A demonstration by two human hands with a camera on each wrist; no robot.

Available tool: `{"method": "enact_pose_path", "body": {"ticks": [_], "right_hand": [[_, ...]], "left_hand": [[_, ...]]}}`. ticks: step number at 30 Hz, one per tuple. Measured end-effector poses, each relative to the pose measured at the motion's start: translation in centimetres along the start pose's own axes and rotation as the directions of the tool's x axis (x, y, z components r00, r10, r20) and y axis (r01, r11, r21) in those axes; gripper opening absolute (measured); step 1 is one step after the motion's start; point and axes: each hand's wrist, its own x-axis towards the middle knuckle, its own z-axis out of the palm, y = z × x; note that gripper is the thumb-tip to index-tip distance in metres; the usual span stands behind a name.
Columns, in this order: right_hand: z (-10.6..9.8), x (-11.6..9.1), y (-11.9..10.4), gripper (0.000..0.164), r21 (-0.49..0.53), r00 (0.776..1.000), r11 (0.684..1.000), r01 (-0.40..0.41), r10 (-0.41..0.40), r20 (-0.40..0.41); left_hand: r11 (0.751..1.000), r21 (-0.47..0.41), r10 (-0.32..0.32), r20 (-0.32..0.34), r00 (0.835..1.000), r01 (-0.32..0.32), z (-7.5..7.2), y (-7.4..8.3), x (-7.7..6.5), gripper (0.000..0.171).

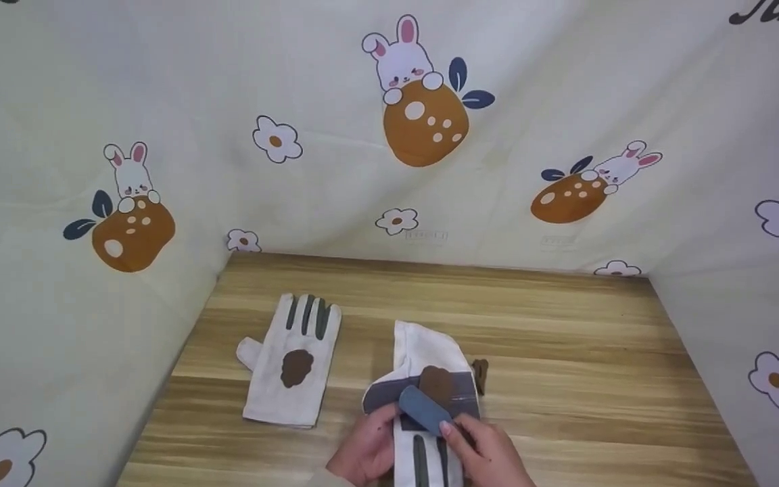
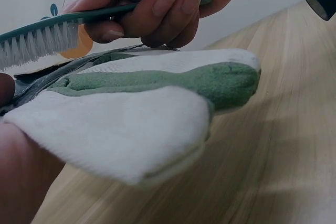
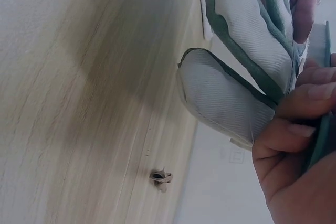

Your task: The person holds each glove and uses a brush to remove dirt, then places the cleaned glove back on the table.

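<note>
My right hand (image 1: pixel 487 450) grips the handle of a brush (image 1: pixel 425 410). In the left wrist view, the brush shows a dark green back and white bristles (image 2: pixel 39 43), which face down over a work glove (image 1: pixel 423 345). That glove is white with a grey band, green strips between the fingers and a brown patch (image 1: pixel 435 384). My left hand (image 1: pixel 370 446) holds it by its left side, its fingers partly hidden beneath. The glove's fingers (image 3: pixel 247 30) point toward the person, and in the left wrist view they stand raised over the table.
To the left, a second white glove (image 1: pixel 264 399) with a brown patch lies flat, its fingers pointing away. A small brown object (image 1: pixel 481 376) sits on the wooden table (image 1: pixel 565 352) just right of the held glove. Rabbit-printed cloth (image 1: pixel 322 196) encloses the table's back and sides.
</note>
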Motion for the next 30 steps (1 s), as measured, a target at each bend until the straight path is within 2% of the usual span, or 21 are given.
{"method": "enact_pose_path", "body": {"ticks": [6, 9, 16, 23, 28, 30], "right_hand": [[0.14, -0.19, -0.02, 0.031, -0.018, 0.997, 0.998, 0.052, -0.053, -0.050], [0.06, -0.14, 0.00, 0.032, -0.007, 0.998, 0.999, 0.046, -0.047, -0.052], [-0.40, 0.15, 0.03, 0.036, 0.002, 0.999, 0.999, -0.040, 0.040, -0.032], [-0.49, 0.25, 0.15, 0.040, -0.036, 0.995, 0.995, -0.092, 0.090, -0.050], [-0.54, 0.19, 0.06, 0.042, -0.063, 0.991, 0.992, -0.107, 0.102, -0.081], [-0.55, 0.14, 0.02, 0.042, -0.077, 0.990, 0.991, -0.106, 0.098, -0.099]], "left_hand": [[0.998, 0.059, -0.012, 0.089, 0.996, 0.007, -0.31, -0.22, -0.25, 0.055], [0.998, 0.060, -0.006, 0.081, 0.997, 0.001, -0.23, -0.18, -0.23, 0.054], [0.999, 0.040, -0.011, 0.015, 1.000, 0.010, 0.24, 0.19, -0.03, 0.059], [0.999, 0.013, -0.041, 0.037, 0.998, 0.040, 0.09, 0.29, 0.14, 0.060], [0.999, 0.013, -0.046, 0.027, 0.999, 0.046, 0.07, 0.35, 0.20, 0.060], [0.999, 0.019, -0.048, 0.051, 0.998, 0.047, -0.01, 0.28, 0.21, 0.058]]}}
